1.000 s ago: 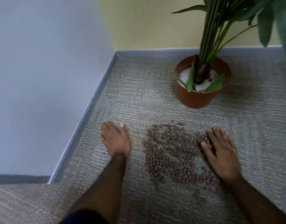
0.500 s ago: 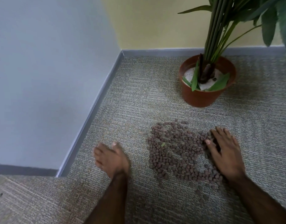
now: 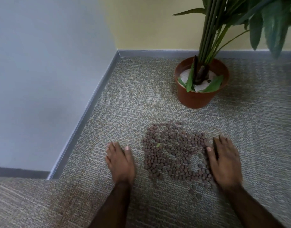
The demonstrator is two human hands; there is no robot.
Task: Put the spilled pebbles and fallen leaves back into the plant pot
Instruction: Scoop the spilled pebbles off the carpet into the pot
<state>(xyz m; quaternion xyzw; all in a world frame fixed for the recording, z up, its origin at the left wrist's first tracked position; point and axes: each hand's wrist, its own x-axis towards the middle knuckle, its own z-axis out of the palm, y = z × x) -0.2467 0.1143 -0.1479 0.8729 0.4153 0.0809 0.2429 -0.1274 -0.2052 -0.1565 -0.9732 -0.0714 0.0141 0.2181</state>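
A flat patch of small brown pebbles (image 3: 174, 155) lies spread on the grey carpet. A tiny green leaf scrap (image 3: 158, 145) sits among them. The terracotta plant pot (image 3: 196, 99) stands beyond, to the upper right, with tall green stems and fallen green leaves (image 3: 212, 84) resting on white filling inside. My left hand (image 3: 120, 162) lies flat on the carpet just left of the pebbles, fingers together, holding nothing. My right hand (image 3: 225, 162) lies flat at the right edge of the pebbles, touching them, fingers forward.
A blue-grey wall with a grey skirting board (image 3: 85, 119) runs along the left and turns a corner at the lower left. A yellow wall stands behind the pot. Large plant leaves (image 3: 273, 25) hang over the upper right.
My left hand has moved right and forward, closer to the pebbles' left edge. My right hand stays at the right edge. The view has shifted a little.
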